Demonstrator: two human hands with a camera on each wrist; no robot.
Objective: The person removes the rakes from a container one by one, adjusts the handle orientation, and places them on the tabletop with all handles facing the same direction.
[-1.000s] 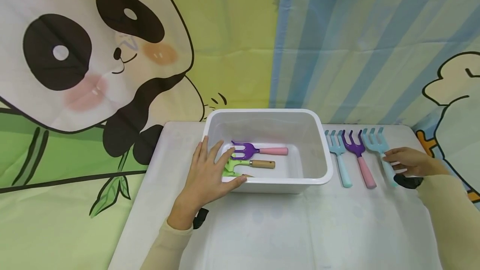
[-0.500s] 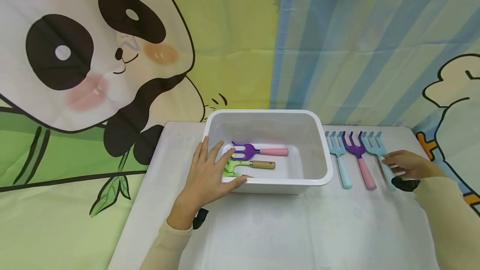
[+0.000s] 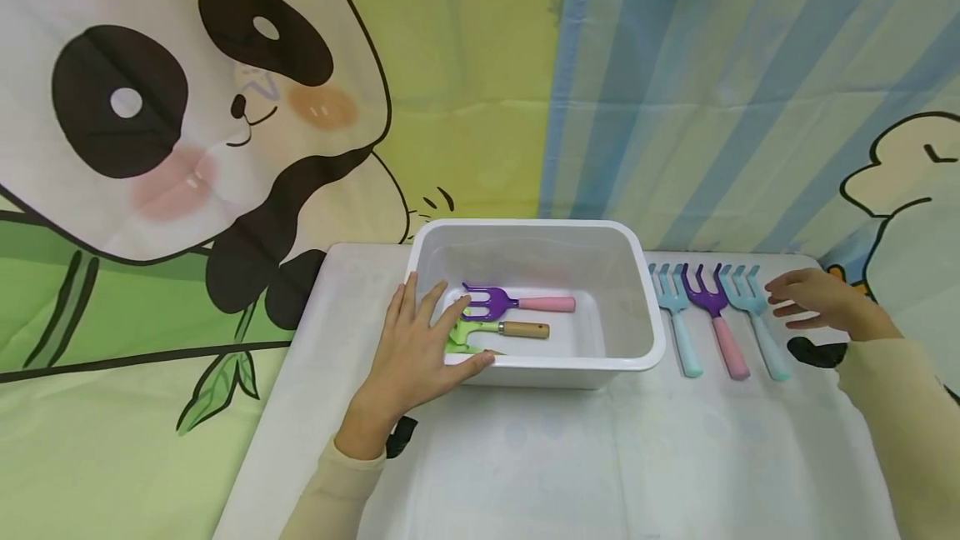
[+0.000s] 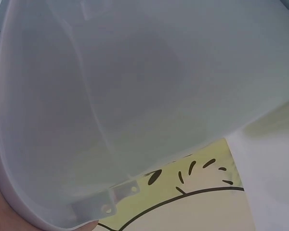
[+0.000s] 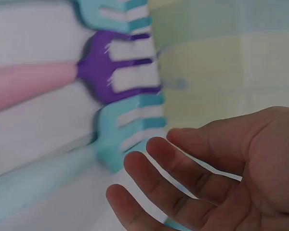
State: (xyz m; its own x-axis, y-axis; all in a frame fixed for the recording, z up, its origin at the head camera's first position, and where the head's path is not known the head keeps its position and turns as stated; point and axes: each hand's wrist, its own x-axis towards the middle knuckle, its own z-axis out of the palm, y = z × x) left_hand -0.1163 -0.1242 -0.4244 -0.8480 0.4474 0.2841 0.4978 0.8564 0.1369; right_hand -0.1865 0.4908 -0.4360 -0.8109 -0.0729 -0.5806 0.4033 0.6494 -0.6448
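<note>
Beyond the left hand (image 3: pixel 408 357) and the right hand (image 3: pixel 828 302) hangs a printed cloth (image 3: pixel 480 107), a panda on the left, blue stripes on the right. Under both hands runs a white table (image 3: pixel 525 473). The white tub (image 3: pixel 525 223) stands on it, reaching from the left hand toward the right. The left hand lies over the tub's near left corner, fingers spread wide, thumb along the front rim. The right hand holds nothing; its fingers are slightly bent and a little apart.

Just left of the right hand's fingertips lies the nearest blue rake (image 3: pixel 760 325); I cannot tell whether they touch. Further left come a purple fork with a pink handle (image 3: pixel 718 312), then the far blue rake (image 3: pixel 677 317), close to the tub.

Inside the tub, just right of the left hand's fingers, lies a second purple fork (image 3: pixel 517 303). Nearer the thumb is a green tool with a wooden handle (image 3: pixel 498 326), then another green piece (image 3: pixel 462 348), mostly hidden. By each wrist shows a black strap (image 3: pixel 817 352).
</note>
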